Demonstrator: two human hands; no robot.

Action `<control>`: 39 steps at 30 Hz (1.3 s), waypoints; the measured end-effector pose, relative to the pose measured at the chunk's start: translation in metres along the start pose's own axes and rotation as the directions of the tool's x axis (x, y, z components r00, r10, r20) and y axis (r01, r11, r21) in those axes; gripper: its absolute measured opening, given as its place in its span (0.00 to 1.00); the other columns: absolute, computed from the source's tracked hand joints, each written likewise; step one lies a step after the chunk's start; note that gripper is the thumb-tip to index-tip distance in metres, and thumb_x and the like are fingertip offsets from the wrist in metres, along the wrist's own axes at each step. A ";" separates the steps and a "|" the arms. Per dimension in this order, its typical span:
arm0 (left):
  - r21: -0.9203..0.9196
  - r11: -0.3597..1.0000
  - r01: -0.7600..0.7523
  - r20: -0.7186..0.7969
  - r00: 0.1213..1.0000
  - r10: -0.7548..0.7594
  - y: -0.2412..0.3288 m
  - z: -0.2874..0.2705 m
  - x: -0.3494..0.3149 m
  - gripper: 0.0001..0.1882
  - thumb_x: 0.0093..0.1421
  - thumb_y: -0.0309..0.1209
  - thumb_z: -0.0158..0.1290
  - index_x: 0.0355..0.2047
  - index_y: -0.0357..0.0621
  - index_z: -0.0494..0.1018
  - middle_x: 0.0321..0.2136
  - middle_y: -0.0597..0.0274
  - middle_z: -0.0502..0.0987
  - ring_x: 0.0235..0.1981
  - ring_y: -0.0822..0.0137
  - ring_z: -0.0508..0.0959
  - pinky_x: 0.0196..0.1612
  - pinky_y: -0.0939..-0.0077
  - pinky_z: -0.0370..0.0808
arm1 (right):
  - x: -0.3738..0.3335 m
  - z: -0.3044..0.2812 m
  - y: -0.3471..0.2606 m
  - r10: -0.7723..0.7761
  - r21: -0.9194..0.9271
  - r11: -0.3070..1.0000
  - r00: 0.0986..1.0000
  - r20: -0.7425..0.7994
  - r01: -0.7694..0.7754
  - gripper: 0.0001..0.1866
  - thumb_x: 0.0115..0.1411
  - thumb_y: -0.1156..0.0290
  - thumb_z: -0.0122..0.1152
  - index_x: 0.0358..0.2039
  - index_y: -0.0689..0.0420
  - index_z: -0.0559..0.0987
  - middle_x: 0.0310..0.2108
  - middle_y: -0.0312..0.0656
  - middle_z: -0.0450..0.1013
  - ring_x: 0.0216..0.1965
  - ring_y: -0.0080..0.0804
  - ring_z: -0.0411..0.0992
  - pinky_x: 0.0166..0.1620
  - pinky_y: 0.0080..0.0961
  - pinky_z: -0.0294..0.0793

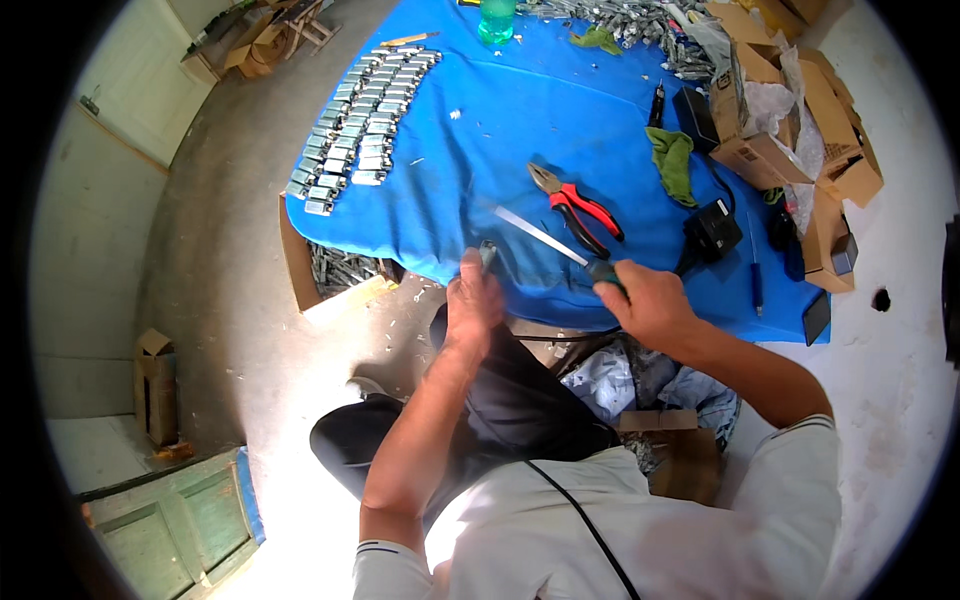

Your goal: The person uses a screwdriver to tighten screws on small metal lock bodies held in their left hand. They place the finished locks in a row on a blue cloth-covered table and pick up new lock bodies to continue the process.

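Observation:
My left hand [473, 303] is closed around a small metal piece [487, 254] at the near edge of the blue-covered table [440, 230]. In my right hand [650, 302] is a file [541, 236] with a dark green handle, gripped by that handle. Its long silver blade points up and left, apart from the metal piece, and the tip is blurred. Just beyond the blade lie red-and-black pliers [577, 208]. Several rows of small silver metal pieces [362, 120] lie along the table's left side.
Right of the pliers are a green cloth [672, 165], a black power tool [712, 230] and a blue screwdriver [757, 285]. A metal heap [640, 30] and cardboard boxes [760, 150] fill the far right. An open box of metal parts [345, 275] stands below the left edge.

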State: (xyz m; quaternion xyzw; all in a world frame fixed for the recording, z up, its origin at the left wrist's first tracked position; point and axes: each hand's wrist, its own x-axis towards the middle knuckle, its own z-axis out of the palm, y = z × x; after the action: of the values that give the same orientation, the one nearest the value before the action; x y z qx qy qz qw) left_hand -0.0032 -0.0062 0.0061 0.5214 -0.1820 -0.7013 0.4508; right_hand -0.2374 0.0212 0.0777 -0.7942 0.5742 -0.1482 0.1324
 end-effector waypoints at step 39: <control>-0.340 0.908 0.246 0.511 0.858 -0.041 -0.037 -0.039 -0.115 0.28 0.63 0.62 0.37 0.28 0.49 0.67 0.13 0.70 0.63 0.11 0.77 0.60 0.14 0.86 0.55 | -0.034 0.046 -0.121 -0.165 0.721 0.673 0.984 -0.066 0.161 0.12 0.52 0.77 0.66 0.37 0.63 0.77 0.36 0.43 0.76 0.36 0.29 0.75 0.41 0.23 0.73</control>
State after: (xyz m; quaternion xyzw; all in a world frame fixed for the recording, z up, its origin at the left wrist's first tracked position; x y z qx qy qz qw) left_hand 0.0208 0.1158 0.0295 0.2360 -0.1059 -0.8650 0.4299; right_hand -0.1237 0.0927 0.0784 -0.7258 0.3958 -0.3719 0.4222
